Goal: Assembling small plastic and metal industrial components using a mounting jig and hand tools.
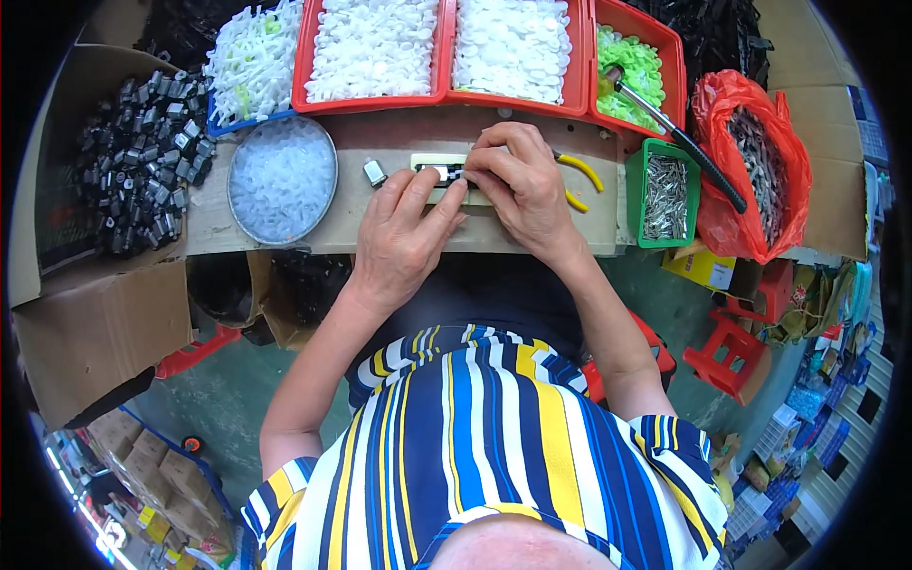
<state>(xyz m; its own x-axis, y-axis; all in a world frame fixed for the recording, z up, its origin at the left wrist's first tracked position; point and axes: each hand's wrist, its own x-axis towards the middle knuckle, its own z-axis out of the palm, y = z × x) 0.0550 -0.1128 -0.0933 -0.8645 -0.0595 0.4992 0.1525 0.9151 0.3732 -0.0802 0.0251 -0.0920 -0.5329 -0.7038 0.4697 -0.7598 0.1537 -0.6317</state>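
My left hand (404, 233) and my right hand (522, 185) meet over a cream-coloured fixture (426, 160) on the work table. The fixture has a dark slot with small silver and black parts in it. Fingertips of both hands are closed together at the slot, on a small piece mostly hidden by them. Left of the fixture stands a small white-and-dark part (374, 172). Pliers with yellow handles (581, 171) lie just beyond my right hand, their jaws partly hidden behind it.
Red bins (445, 47) of white plastic pieces line the back. A hammer (679, 138) leans across the bin of green pieces. A round tray (333, 180) and a box (57, 190) of black parts sit left; a green bin (634, 195) of metal pins and a red bag (798, 171) right.
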